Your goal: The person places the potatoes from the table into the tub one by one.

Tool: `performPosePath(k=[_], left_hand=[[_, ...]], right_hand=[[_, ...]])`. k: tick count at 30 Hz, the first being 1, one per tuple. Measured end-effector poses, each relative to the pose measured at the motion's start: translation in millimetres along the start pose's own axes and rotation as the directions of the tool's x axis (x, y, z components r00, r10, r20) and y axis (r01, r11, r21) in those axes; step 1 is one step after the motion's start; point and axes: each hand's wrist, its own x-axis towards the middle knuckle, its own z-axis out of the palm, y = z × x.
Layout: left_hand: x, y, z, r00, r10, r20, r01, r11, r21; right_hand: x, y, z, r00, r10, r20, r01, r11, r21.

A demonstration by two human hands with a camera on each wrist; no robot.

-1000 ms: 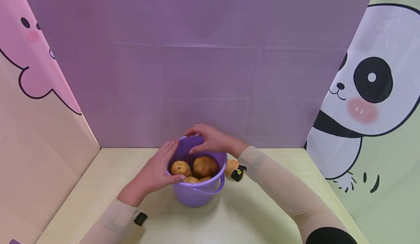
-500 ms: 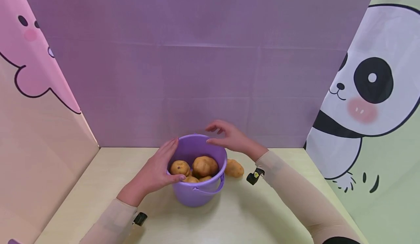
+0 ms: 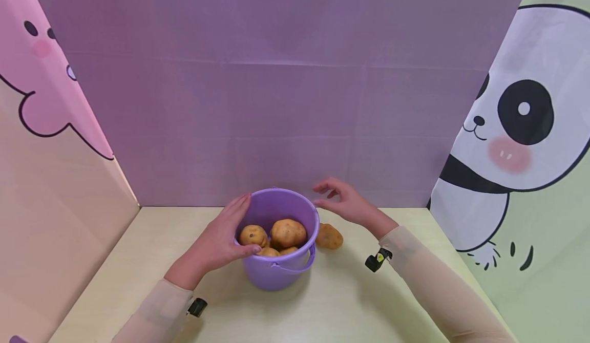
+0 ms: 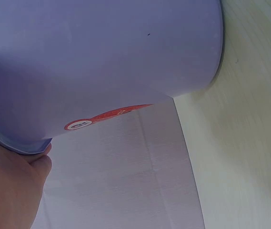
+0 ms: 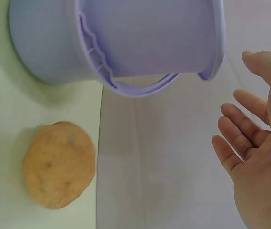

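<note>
A purple bucket [image 3: 281, 274] stands on the table with several potatoes [image 3: 288, 233] inside. My left hand [image 3: 215, 240] rests on its left rim, fingers fairly straight and thumb lapping over the near edge. In the left wrist view, part of that hand [image 4: 11, 183] touches the rim beside the bucket wall [image 4: 102, 57]. My right hand [image 3: 346, 202] hovers just right of the rim, holding nothing; the right wrist view shows its fingers [image 5: 240, 131] loosely bent. Below it, one potato [image 3: 329, 236] lies on the table beside the bucket, seen whole in the right wrist view.
The pale wooden table [image 3: 239, 322] meets a purple cloth backdrop [image 3: 295, 102] close behind the bucket. Printed side panels stand at left and right, one with a panda [image 3: 516, 128]. The bucket's handle [image 3: 299, 269] hangs down at its near right side.
My right hand has moved right, from above the bucket's opening to beyond its right rim, uncovering the potato on the table. My left hand and the bucket have stayed put.
</note>
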Motion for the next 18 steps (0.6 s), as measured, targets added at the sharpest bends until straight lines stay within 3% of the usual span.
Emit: performPosePath(k=[8, 18], left_hand=[[1.5, -3.2, 0.8, 1.000, 0.016, -0.004, -0.016, 1.000, 0.011], [0.8, -3.2, 1.2, 1.000, 0.025, -0.009, -0.025, 1.000, 0.013]], right_hand=[[-18.8, 15, -2, 0.998, 0.054, -0.033, -0.055, 0.998, -0.011], [-41.1, 33, 12, 0.993, 0.105, -0.055, -0.104, 0.994, 0.015]])
